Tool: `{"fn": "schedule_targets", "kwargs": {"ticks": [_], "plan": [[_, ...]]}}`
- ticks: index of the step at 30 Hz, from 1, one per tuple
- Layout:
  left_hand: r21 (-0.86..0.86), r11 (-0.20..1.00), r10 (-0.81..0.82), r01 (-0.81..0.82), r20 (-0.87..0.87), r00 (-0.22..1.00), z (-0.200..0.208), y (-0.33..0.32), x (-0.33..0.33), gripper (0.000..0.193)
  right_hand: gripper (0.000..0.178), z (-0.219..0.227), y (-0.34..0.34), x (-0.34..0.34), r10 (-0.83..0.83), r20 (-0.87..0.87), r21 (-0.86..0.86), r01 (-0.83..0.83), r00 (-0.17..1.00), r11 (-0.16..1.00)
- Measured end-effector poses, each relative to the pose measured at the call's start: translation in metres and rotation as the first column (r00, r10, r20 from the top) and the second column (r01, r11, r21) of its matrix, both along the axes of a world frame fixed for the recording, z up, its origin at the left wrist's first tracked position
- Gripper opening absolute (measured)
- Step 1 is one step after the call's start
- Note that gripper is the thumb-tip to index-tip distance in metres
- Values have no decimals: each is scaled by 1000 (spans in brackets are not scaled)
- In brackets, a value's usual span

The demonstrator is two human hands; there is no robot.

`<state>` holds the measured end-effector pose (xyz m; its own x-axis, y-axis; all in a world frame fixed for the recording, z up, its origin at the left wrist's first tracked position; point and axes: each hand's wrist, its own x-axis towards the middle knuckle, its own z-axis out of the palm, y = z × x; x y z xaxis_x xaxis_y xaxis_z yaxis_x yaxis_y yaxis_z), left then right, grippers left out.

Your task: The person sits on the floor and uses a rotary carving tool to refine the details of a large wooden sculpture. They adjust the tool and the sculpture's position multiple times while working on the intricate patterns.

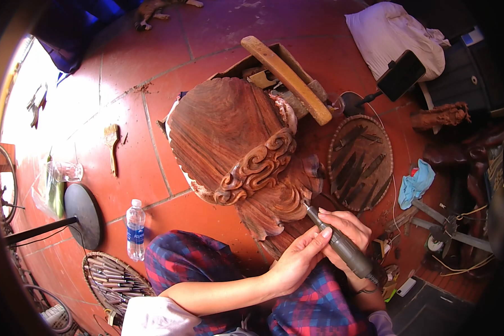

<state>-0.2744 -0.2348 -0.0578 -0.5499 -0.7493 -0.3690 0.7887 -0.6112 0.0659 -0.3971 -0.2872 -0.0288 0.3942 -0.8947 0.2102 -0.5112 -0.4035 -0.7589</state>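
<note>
A grey-green rotary carving handpiece [348, 253] slants up and left above my lap, its thin metal tip [307, 205] at the scrolled lower part of a carved reddish-brown wooden piece [218, 131]. My right hand [350, 231] wraps round the handpiece from its far side. From the left, my left hand [298, 259] pinches the handpiece's front part, thumb and fingers pressed together. Wavy scrolls in relief [260, 165] cross the wood below its broad grained face. Whether the tip touches the wood, I cannot tell.
A wooden bar [288, 80] lies across a box behind the carving. Right of it stands a round woven tray [389, 168] of dark wood pieces. On the left are a brush [112, 148], a water bottle [135, 231], a round stand base [84, 217] and a basket of chisels [89, 269].
</note>
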Motion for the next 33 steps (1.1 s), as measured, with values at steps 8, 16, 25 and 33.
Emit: {"fn": "schedule_targets", "kwargs": {"ticks": [8,16,25,33], "plan": [[-17,1000,17,-18,-24,1000,1,-1,-1,33,34,1,-2,-2,12,3,30,-12,1000,999],[-32,997,67,-66,34,997,2,-19,3,28,34,-4,-21,4,46,9,-30,-45,999,999],[-15,998,57,-56,27,998,3,-18,3,28,34,-3,-18,5,33,0,-21,-33,999,999],[-32,999,43,-42,12,999,6,-9,0,28,36,3,-8,0,33,-4,25,-33,999,999]]}}
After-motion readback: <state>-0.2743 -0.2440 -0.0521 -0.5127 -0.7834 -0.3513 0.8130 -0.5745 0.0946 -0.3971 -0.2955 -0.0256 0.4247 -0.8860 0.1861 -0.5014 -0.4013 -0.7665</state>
